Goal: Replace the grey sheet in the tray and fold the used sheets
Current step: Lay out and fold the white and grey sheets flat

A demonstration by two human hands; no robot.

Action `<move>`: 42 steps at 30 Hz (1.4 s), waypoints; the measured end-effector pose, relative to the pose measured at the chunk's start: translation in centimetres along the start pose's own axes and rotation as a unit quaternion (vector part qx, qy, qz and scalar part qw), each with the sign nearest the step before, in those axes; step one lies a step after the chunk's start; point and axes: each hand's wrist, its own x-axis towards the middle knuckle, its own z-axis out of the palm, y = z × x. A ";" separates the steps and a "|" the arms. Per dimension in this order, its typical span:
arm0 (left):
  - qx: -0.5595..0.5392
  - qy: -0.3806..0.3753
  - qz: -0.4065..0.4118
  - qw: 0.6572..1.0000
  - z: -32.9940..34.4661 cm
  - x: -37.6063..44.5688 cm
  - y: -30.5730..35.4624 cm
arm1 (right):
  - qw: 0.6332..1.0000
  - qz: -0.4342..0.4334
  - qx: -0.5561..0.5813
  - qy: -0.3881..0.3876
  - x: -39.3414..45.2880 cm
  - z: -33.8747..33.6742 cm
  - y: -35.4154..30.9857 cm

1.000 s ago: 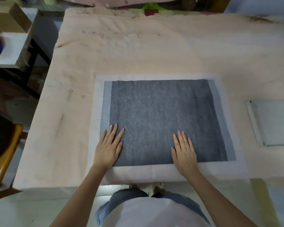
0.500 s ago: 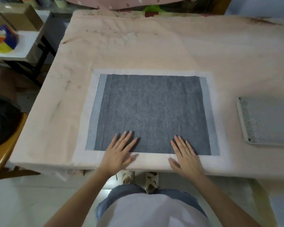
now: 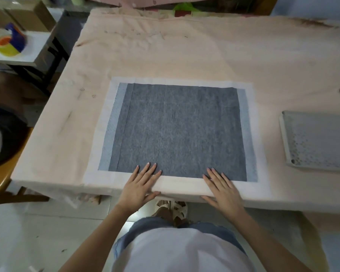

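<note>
Hands [image 3: 182,185] flat on grey sheet's [image 3: 177,130] near edge, at table [image 3: 185,55] edge.

The grey sheet [image 3: 177,130] looks like matt, felt-like padding with a faintly fibrous face, framed by a smooth, thin white border [image 3: 98,154] that resembles paper or plastic film. Beneath it the table [image 3: 165,52] is covered in soft, matt peach cloth, lightly wrinkled and smudged. The tray [image 3: 320,142] appears to be smooth grey plastic with a finely dotted bottom.
</note>
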 end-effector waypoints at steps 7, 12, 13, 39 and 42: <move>-0.027 0.061 0.013 0.998 -1.1 -1.2 0.2 | 0.988 -0.010 0.063 0.142 -0.7 -0.4 -0.7; -0.059 0.110 -0.040 0.991 -1.9 -2.2 -0.1 | 0.971 0.024 0.068 0.227 -1.2 -0.1 -1.1; -0.061 0.118 -0.042 0.990 -1.9 -2.3 -0.2 | 0.970 0.033 0.063 0.233 -1.3 0.0 -1.2; -0.120 0.325 0.063 0.936 -27.4 2.0 -2.9 | 0.852 -0.019 -0.011 0.523 2.8 -23.1 -1.7; -0.115 0.358 0.083 0.923 -32.3 3.4 -2.9 | 0.821 -0.030 -0.032 0.569 3.8 -28.1 -1.5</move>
